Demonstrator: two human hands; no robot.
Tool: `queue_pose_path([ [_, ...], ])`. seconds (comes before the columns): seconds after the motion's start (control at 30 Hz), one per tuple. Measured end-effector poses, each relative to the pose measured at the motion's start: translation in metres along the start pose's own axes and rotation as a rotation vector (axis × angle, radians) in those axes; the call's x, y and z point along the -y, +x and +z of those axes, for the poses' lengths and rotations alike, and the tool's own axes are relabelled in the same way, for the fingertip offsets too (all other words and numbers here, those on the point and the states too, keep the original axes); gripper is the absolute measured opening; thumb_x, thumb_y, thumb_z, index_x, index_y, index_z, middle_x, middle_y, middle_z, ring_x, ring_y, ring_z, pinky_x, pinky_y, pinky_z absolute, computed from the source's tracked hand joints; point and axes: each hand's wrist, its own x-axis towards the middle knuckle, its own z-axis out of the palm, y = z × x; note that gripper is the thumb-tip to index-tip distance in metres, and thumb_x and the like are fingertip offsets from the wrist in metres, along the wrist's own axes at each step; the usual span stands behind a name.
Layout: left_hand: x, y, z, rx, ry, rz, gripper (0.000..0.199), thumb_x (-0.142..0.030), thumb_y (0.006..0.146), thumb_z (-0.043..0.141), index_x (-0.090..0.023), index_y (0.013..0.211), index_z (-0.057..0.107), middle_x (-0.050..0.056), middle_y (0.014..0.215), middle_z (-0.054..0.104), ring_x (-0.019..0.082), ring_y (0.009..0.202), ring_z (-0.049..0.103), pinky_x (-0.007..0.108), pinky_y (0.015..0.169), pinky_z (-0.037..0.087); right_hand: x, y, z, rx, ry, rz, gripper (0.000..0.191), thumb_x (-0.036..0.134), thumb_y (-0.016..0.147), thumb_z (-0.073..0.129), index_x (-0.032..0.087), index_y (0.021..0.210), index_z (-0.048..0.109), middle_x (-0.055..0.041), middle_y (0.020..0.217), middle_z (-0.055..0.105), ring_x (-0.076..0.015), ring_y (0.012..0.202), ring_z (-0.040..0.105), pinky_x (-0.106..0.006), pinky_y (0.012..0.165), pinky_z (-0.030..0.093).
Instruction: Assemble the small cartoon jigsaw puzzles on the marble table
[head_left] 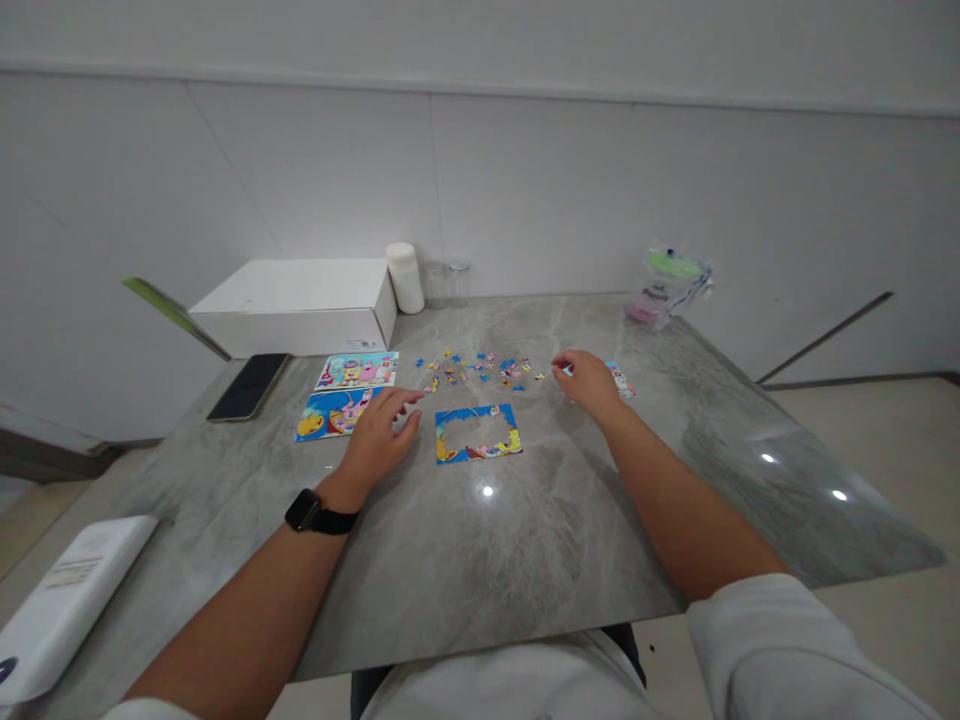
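A partly assembled jigsaw puzzle [478,456] lies on the table between my hands: its border is joined and its middle shows bare tabletop. My left hand [381,432], fingers apart and holding nothing, is over the right end of a blue picture card [324,415], covering part of it. Beyond the puzzle, loose jigsaw pieces [484,378] are scattered in a band. At the right end of that band is my right hand [589,380], its thumb and fingertips drawn close together; anything between them is too small to make out. Another colourful card [621,380] shows partly behind this hand.
A second picture card [358,370] and a phone [249,387] lie at left. Along the back stand a white box [300,300], a white bottle [405,280] and two clear glasses [458,285]. A plastic bag [667,290] sits back right; a white device [75,600] is front left.
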Motion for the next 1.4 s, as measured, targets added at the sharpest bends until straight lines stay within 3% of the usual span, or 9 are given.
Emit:
queue_pose_path([
  [0.13,0.005,0.001,0.000,0.028,-0.053,-0.034,0.025,-0.029,0.103,0.054,-0.023,0.123,0.067,0.006,0.110,0.068,0.019,0.088,0.062,0.034,0.074,0.053,0.011,0.028,-0.020,0.110,-0.070,0.037,0.022,0.032,0.094,0.063,0.024,0.105,0.080,-0.0074,0.109,0.081,-0.0240,0.101,0.072,-0.035,0.093,0.054],
  [0.27,0.009,0.001,-0.002,0.014,-0.083,-0.078,0.025,-0.031,0.102,0.056,-0.022,0.121,0.068,0.006,0.106,0.068,0.018,0.084,0.062,0.033,0.070,0.051,0.023,0.052,-0.031,0.036,-0.039,0.055,0.026,0.031,0.097,0.061,0.021,0.111,0.081,-0.0079,0.110,0.081,-0.0232,0.102,0.073,-0.033,0.092,0.053],
  [0.37,0.010,0.001,-0.002,0.009,-0.079,-0.087,0.025,-0.031,0.101,0.056,-0.021,0.120,0.069,0.006,0.104,0.068,0.017,0.082,0.062,0.033,0.070,0.050,0.027,0.057,-0.023,0.055,-0.051,0.062,0.028,0.031,0.098,0.059,0.020,0.112,0.081,-0.0097,0.112,0.081,-0.0240,0.104,0.073,-0.033,0.092,0.052],
  [0.53,0.008,0.002,-0.001,0.011,-0.077,-0.094,0.024,-0.032,0.100,0.055,-0.022,0.116,0.071,0.006,0.103,0.069,0.017,0.080,0.062,0.032,0.068,0.051,0.018,0.054,-0.002,0.209,-0.158,0.087,0.025,0.034,0.097,0.064,0.023,0.108,0.083,-0.0108,0.115,0.081,-0.0245,0.107,0.073,-0.033,0.095,0.052],
  [0.67,0.002,0.008,-0.002,-0.017,-0.071,-0.079,0.023,-0.031,0.101,0.054,-0.022,0.113,0.071,0.007,0.102,0.069,0.017,0.081,0.062,0.031,0.069,0.052,0.004,0.057,-0.002,0.238,-0.208,0.134,0.020,0.031,0.093,0.070,0.025,0.106,0.084,-0.0093,0.114,0.081,-0.0232,0.106,0.072,-0.032,0.094,0.053],
  [0.8,-0.009,0.030,-0.008,0.001,-0.032,-0.029,0.024,-0.032,0.100,0.055,-0.022,0.114,0.072,0.006,0.103,0.069,0.017,0.081,0.062,0.030,0.070,0.052,-0.003,0.061,-0.007,0.268,-0.239,0.159,0.023,0.023,0.089,0.072,0.026,0.108,0.084,-0.0099,0.118,0.081,-0.0241,0.107,0.073,-0.033,0.094,0.053],
  [0.93,-0.020,0.069,-0.016,0.042,-0.019,0.033,0.027,-0.035,0.100,0.056,-0.020,0.114,0.074,0.006,0.108,0.069,0.016,0.081,0.062,0.027,0.068,0.051,-0.001,0.060,-0.011,0.308,-0.263,0.125,0.026,0.019,0.087,0.071,0.024,0.110,0.084,-0.0110,0.118,0.081,-0.0254,0.108,0.073,-0.034,0.094,0.054],
  [1.13,-0.036,0.122,-0.019,0.164,0.022,0.096,0.025,-0.037,0.098,0.063,-0.020,0.108,0.078,0.004,0.100,0.072,0.016,0.079,0.062,0.032,0.083,0.052,0.005,0.056,-0.025,0.184,-0.176,0.065,0.025,0.024,0.093,0.068,0.023,0.112,0.083,-0.0093,0.114,0.082,-0.0248,0.107,0.074,-0.034,0.096,0.055],
  [1.4,-0.044,0.130,-0.004,0.137,-0.028,0.051,0.027,-0.037,0.098,0.062,-0.018,0.106,0.078,0.005,0.096,0.072,0.016,0.077,0.059,0.031,0.078,0.049,0.020,0.049,-0.032,0.219,-0.166,0.079,0.025,0.024,0.095,0.068,0.022,0.114,0.082,-0.0095,0.118,0.081,-0.0250,0.110,0.072,-0.034,0.097,0.053],
])
